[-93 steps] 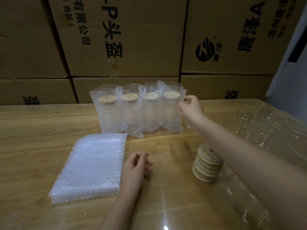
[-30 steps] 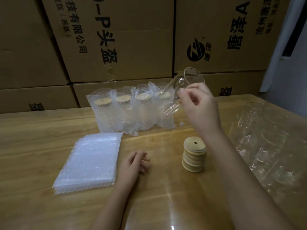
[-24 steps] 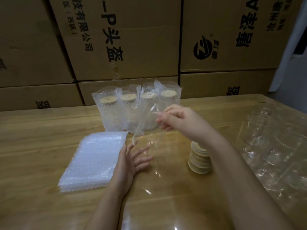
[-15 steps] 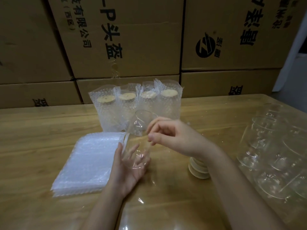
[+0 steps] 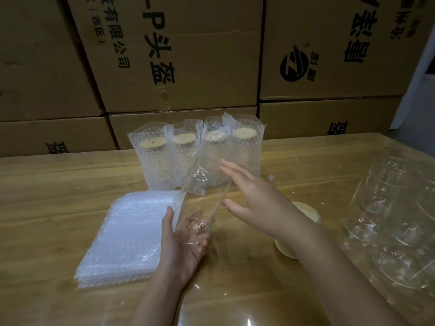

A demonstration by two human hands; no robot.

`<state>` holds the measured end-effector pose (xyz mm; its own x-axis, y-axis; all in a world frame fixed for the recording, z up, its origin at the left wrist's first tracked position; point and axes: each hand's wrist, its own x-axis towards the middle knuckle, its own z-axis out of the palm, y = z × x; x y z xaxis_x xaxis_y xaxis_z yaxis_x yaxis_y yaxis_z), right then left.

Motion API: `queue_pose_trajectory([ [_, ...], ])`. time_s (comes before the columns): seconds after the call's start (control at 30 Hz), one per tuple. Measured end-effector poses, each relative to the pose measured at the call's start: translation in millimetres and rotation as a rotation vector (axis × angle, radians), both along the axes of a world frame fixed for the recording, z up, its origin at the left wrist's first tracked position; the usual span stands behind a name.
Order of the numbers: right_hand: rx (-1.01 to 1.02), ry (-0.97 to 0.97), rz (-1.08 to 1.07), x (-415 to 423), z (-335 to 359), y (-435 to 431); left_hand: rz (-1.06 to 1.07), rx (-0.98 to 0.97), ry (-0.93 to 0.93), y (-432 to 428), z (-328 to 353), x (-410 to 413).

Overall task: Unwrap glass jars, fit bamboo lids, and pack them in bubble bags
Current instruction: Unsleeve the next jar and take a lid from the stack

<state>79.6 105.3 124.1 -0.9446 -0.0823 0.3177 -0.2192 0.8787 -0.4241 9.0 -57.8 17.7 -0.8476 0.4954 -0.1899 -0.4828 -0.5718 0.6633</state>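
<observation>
Far left on the counter (image 5: 58,196): flat stack of empty bubble bags (image 5: 127,236), just beside the left hand (image 5: 181,248). Probably parked there so the next bag is a short reach.

Left hand's grip is clamped on the base end of a glass jar (image 5: 202,203), thumb up the near-left wall, fingers curled under. The jar is off the counter and tilted, mouth pointing up and away toward the back row. Something like thin clear film runs along its left wall; can't confirm.

Behind it are four packed jars (image 5: 197,154), upright in bubble bags with lids on, side by side in front of the cardboard boxes (image 5: 200,67). That's the done pile, kept out of the work zone.

Right hand (image 5: 256,203): grip apart, fingers straight, holding nothing, fingertips by the jar's upper right wall. Touching or just off, can't tell.

My read: unwrap step. Left steadies the base, so right is free to strip film or fetch a lid.

The stack of bamboo lids (image 5: 308,211) is just behind the right wrist, partly hidden. No lid on the held jar yet.

Far right: wrapped jars (image 5: 388,208) in clear plastic, well apart from the packed ones.
</observation>
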Motion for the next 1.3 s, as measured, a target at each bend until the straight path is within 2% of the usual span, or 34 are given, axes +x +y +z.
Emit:
queue_pose_trajectory([
  [0.13,-0.001,0.012,-0.082,-3,-4,-2,0.066,-0.039,0.035,4,1,1],
  [0.37,-0.156,0.072,-0.107,-6,-9,-14,0.180,-0.133,0.125,8,2,5],
  [0.53,-0.233,0.153,-0.060,-3,-8,-22,0.156,-0.200,0.229,9,1,7],
  [0.73,-0.077,0.226,-0.015,-1,-6,-20,0.111,-0.223,0.258,8,-1,7],
  [0.9,-0.209,0.186,0.064,0,-3,-13,0.037,-0.260,0.213,5,-2,7],
  [1.1,-0.496,-0.044,0.100,1,-1,-3,-0.044,-0.178,0.136,2,1,7],
  [1.3,-0.455,0.095,0.094,3,-6,-12,-0.067,-0.051,0.093,0,3,8],
])
